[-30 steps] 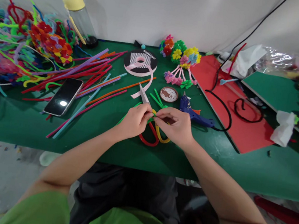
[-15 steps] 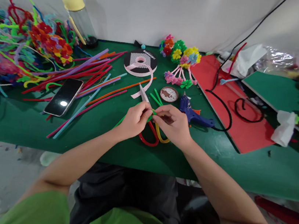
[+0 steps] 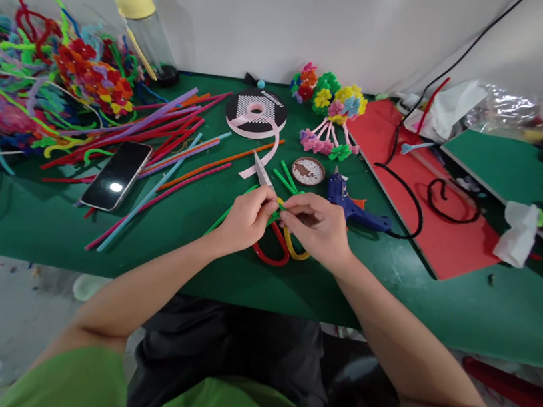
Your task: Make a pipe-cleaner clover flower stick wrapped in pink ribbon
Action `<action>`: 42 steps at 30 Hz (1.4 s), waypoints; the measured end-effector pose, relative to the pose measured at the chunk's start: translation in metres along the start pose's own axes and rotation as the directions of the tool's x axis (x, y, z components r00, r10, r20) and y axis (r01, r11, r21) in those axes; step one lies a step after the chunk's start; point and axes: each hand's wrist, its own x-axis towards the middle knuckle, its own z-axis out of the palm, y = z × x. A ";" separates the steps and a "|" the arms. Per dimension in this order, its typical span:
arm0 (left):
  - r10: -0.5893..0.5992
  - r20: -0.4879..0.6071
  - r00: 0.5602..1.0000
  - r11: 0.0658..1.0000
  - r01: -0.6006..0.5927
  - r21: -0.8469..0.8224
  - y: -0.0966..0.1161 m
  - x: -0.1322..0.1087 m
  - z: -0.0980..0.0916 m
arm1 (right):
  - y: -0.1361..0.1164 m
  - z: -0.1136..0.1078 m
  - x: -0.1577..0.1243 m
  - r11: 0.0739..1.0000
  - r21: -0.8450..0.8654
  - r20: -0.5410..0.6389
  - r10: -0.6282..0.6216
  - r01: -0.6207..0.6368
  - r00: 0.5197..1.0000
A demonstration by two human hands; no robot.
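Over the middle of the green table, my left hand (image 3: 250, 215) is closed on a green pipe cleaner (image 3: 221, 221), whose tail sticks out to its left. Fingertips of my right hand (image 3: 317, 227) pinch the bent part of the same pipe cleaner, close to the left thumb. A spot of yellow shows between the hands; its shape is mostly hidden by fingers. Scissors (image 3: 272, 252) with one red and one yellow handle loop lie under the hands, blades pointing away. Short green pipe cleaner pieces (image 3: 288, 177) rest just beyond.
A blue glue gun (image 3: 358, 212) and a round dish (image 3: 308, 171) lie near my right hand. Behind are a ribbon spool (image 3: 254, 127) and fuzzy flowers (image 3: 336, 101). Leftward lie a phone (image 3: 116, 175), loose pipe cleaners (image 3: 159, 137) and a bottle (image 3: 149, 31); rightward, a red board (image 3: 417, 204).
My fingers have shifted slightly around the green pipe cleaner, and its tail shows more to the left. A bit of yellow has come into sight between the fingertips.
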 end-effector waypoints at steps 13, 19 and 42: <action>-0.043 0.055 0.998 0.997 0.046 -0.056 0.004 0.001 -0.004 | -0.005 -0.003 0.001 0.998 0.049 0.045 0.025 -0.027 0.999; -0.078 0.093 0.993 0.991 0.088 -0.104 0.003 0.002 -0.004 | -0.004 -0.006 0.002 0.997 0.069 0.082 0.024 -0.030 0.996; -0.128 0.133 0.983 0.978 0.148 -0.149 0.004 0.003 -0.007 | -0.002 -0.004 0.003 0.994 0.105 0.040 0.034 -0.039 0.999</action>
